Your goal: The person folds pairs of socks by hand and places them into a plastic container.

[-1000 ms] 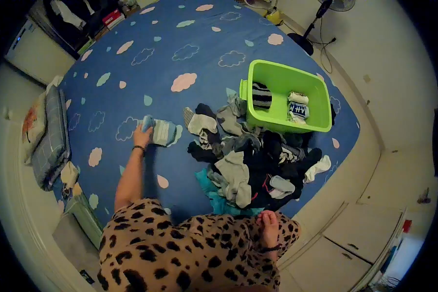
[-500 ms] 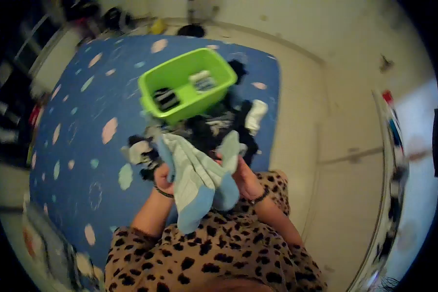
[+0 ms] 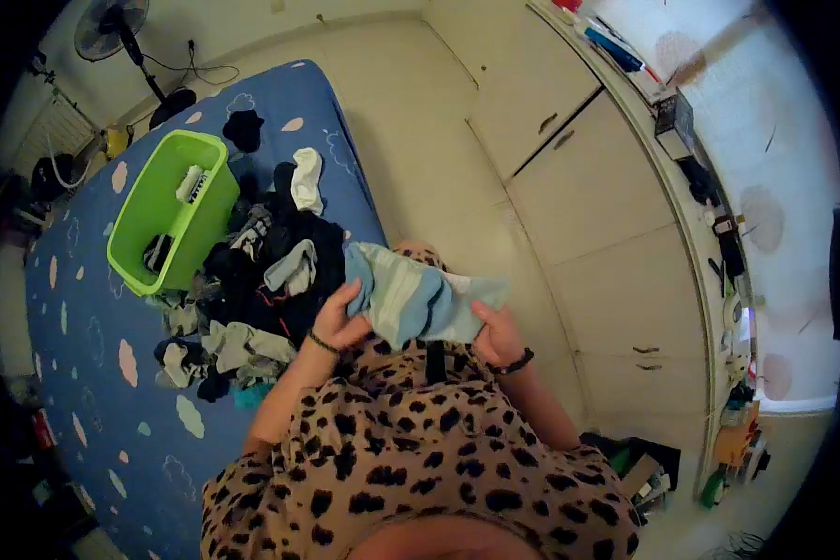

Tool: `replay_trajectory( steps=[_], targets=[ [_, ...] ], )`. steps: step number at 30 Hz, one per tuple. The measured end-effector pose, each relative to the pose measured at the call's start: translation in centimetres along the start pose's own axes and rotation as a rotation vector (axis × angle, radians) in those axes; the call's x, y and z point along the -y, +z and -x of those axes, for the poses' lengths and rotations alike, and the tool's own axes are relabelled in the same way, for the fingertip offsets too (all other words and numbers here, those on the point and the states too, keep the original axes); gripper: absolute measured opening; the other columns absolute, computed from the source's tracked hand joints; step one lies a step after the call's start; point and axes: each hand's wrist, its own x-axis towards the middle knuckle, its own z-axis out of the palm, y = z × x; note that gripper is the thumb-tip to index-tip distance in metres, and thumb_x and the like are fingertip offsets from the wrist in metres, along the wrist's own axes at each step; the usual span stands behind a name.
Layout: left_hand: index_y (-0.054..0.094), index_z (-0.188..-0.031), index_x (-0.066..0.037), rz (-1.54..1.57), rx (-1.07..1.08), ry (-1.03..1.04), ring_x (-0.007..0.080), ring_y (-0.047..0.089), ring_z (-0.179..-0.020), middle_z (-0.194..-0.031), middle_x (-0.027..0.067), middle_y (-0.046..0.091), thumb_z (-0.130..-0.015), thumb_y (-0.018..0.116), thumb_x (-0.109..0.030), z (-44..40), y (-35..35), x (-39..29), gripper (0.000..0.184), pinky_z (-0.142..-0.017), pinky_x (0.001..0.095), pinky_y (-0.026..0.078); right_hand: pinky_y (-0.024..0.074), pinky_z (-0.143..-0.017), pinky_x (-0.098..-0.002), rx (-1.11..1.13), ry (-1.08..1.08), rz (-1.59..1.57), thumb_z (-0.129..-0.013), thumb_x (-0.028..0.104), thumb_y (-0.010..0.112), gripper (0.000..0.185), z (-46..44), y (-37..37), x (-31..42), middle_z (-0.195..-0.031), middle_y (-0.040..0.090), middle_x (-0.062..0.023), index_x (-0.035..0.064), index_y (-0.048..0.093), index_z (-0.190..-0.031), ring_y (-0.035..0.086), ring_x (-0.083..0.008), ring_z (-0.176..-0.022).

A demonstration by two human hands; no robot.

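Light blue and white socks [image 3: 406,297] stretch sideways between my two hands, above my lap. My left hand [image 3: 342,317] grips their blue end on the left, thumb on top. At the paler end, my right hand [image 3: 497,334] is closed with its thumb pressed on the fabric. Whether the two socks lie exactly one on the other I cannot tell. Left of my hands, a heap of dark and grey socks [image 3: 275,247] lies on the bed, with a white sock [image 3: 306,180] at its far edge. Beside the heap stands a green bin [image 3: 217,187] holding a few folded socks [image 3: 192,184].
The bed has a blue patterned sheet [image 3: 93,373]. One black sock [image 3: 244,130] lies near its far edge. A standing fan [image 3: 126,37] is behind the bed. White cabinets [image 3: 607,233] line the right side, with small items on top.
My view has turned right. The socks have gone from hanging with their toes down to being held out sideways between my hands, which are now farther right of the bin.
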Motion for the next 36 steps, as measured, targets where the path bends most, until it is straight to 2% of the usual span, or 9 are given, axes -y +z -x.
replay_trajectory(
  steps=[2, 6, 8, 11, 15, 19, 23, 29, 36],
  targets=[
    [0.049, -0.125, -0.002, -0.279, -0.194, 0.054, 0.0217, 0.060, -0.107, -0.118, 0.0077, 0.060, -0.091, 0.062, -0.027, -1.3, -0.8, -1.0, 0.044, -0.090, 0.0353, 0.050, 0.0468, -0.096, -0.0410, -0.269, 0.073, 0.186, -0.091, 0.007, 0.053, 0.038, 0.1, -2.8, -1.7, -0.123, 0.056, -0.0139, -0.0009, 0.045, -0.128, 0.058, -0.0271, -0.109],
    [0.049, -0.127, -0.004, -0.484, -0.384, 0.019, 0.0210, 0.059, -0.107, -0.117, 0.0072, 0.060, -0.087, 0.068, -0.021, -0.7, -6.1, -1.6, 0.046, -0.090, 0.0365, 0.048, 0.0479, -0.084, -0.0351, -0.322, 0.032, 0.150, -0.092, 0.010, 0.056, 0.031, -2.0, -11.1, -9.2, -0.116, 0.056, -0.0116, 0.0014, 0.049, -0.120, 0.058, -0.0210, -0.097],
    [0.047, -0.128, -0.004, -0.519, -0.421, 0.065, 0.0213, 0.058, -0.108, -0.118, 0.0076, 0.058, -0.087, 0.068, -0.020, 0.0, -5.4, -1.9, 0.049, -0.091, 0.0366, 0.048, 0.0465, -0.079, -0.0321, -0.554, -0.389, 1.109, -0.092, 0.015, 0.057, 0.028, -3.1, -13.1, -11.4, -0.106, 0.056, -0.0092, 0.0006, 0.049, -0.115, 0.056, -0.0177, -0.092],
    [0.041, -0.133, -0.004, -0.598, -0.535, 0.145, 0.0216, 0.056, -0.110, -0.122, 0.0085, 0.055, -0.085, 0.069, -0.018, 0.7, -3.1, -1.2, 0.056, -0.092, 0.0363, 0.046, 0.0467, -0.081, -0.0345, -0.549, -0.641, 1.428, -0.087, 0.019, 0.064, 0.034, -1.6, -5.8, -6.1, -0.097, 0.059, -0.0124, -0.0006, 0.050, -0.111, 0.058, -0.0213, -0.091],
    [0.035, -0.138, -0.007, -0.875, -0.579, 0.257, 0.0215, 0.054, -0.111, -0.124, 0.0094, 0.052, -0.082, 0.068, -0.010, 0.7, -4.5, -0.5, 0.065, -0.093, 0.0374, 0.045, 0.0475, -0.076, -0.0318, -0.161, 0.018, 0.938, -0.087, 0.021, 0.065, 0.035, -2.9, -3.7, -8.5, -0.094, 0.061, -0.0085, 0.0003, 0.053, -0.112, 0.058, -0.0189, -0.085],
    [0.034, -0.138, -0.008, -0.814, -0.645, 0.252, 0.0231, 0.053, -0.113, -0.126, 0.0098, 0.050, -0.084, 0.062, -0.007, 0.3, -2.8, 0.7, 0.061, -0.094, 0.0407, 0.044, 0.0466, -0.086, -0.0312, -0.078, -0.081, 1.010, -0.092, 0.017, 0.058, 0.043, -5.8, -1.5, -8.0, -0.113, 0.058, -0.0085, -0.0017, 0.045, -0.129, 0.056, -0.0163, -0.101],
    [0.033, -0.139, -0.006, -0.409, -0.496, 0.351, 0.0256, 0.047, -0.120, -0.132, 0.0103, 0.045, -0.091, 0.051, -0.011, -0.9, 1.9, 1.9, 0.051, -0.100, 0.0453, 0.040, 0.0428, -0.093, -0.0305, -0.075, -0.023, 0.486, -0.093, 0.010, 0.054, 0.041, -9.0, 1.4, -3.2, -0.121, 0.056, -0.0075, -0.0011, 0.044, -0.132, 0.054, -0.0160, -0.105],
    [0.033, -0.138, -0.003, -0.185, 0.042, 0.499, 0.0267, 0.042, -0.128, -0.137, 0.0101, 0.043, -0.097, 0.050, -0.029, -2.5, 6.2, 2.1, 0.052, -0.108, 0.0458, 0.033, 0.0428, -0.087, -0.0275, -0.016, -0.351, 0.714, -0.091, 0.012, 0.057, 0.034, -9.4, 6.6, 4.6, -0.111, 0.060, -0.0045, -0.0008, 0.051, -0.122, 0.053, -0.0126, -0.099],
    [0.038, -0.135, -0.010, -0.285, -0.306, 0.454, 0.0252, 0.051, -0.119, -0.132, 0.0109, 0.047, -0.088, 0.061, -0.011, -1.9, 4.8, 0.9, 0.052, -0.097, 0.0431, 0.046, 0.0438, -0.073, -0.0275, 0.043, -0.612, 1.180, -0.086, 0.007, 0.061, 0.019, -9.4, 5.1, 5.8, -0.094, 0.059, -0.0053, 0.0019, 0.058, -0.104, 0.054, -0.0145, -0.081]
  ],
)
